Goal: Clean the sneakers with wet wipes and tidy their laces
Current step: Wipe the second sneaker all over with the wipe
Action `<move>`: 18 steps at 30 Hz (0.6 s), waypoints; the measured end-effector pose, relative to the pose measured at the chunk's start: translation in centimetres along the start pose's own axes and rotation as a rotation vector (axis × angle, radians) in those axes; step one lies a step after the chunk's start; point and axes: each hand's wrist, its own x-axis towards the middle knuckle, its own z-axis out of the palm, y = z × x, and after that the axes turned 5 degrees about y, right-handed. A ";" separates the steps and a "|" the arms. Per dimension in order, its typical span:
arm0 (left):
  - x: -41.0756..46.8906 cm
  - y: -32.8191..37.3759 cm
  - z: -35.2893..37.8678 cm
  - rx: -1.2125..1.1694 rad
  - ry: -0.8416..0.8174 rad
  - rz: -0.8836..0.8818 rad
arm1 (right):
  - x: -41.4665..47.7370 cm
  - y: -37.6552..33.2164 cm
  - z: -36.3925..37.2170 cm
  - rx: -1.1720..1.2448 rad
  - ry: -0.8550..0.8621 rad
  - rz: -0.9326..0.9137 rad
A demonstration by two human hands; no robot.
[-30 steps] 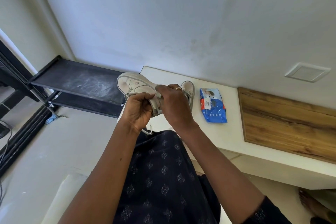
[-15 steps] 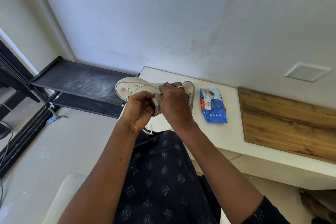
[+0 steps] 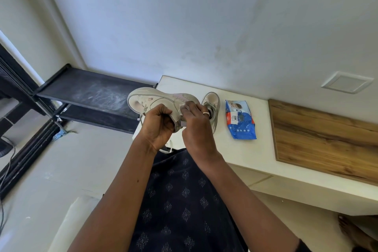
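Gripping the heel end of one pale sneaker (image 3: 155, 98) with the left hand (image 3: 157, 129), fingers curled round it, above the table's (image 3: 255, 155) left edge. Pinching a wet wipe (image 3: 181, 111) against its side with the right hand (image 3: 196, 131) (ring on one finger). Just behind, on the table: second sneaker (image 3: 212, 104), then blue wipes pack (image 3: 240, 122). Loose lace (image 3: 168, 148) dangling below.

- A room in a home, it seems: plain white painted walls (image 3: 184, 16), scuffed, with a blank switch plate (image 3: 345, 82) up and right of the right hand (image 3: 196, 131).
- A dusty black metal shelf rack (image 3: 92, 92) stands left of the left hand (image 3: 157, 129).
- A white bench (image 3: 255, 149) with a wood-grain panel (image 3: 323, 139) runs right of the hands.
- A bare foot (image 3: 351, 231) shows far below right.
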 end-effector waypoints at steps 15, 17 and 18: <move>-0.4 0.1 0.6 0.077 -0.009 0.035 | 1.9 1.1 0.8 0.019 -0.019 -0.107; -0.1 0.1 0.3 0.048 -0.001 0.031 | 0.7 1.4 1.2 0.042 0.022 -0.118; 0.0 0.1 0.1 0.032 -0.004 0.026 | 0.2 1.6 1.3 0.059 0.030 -0.115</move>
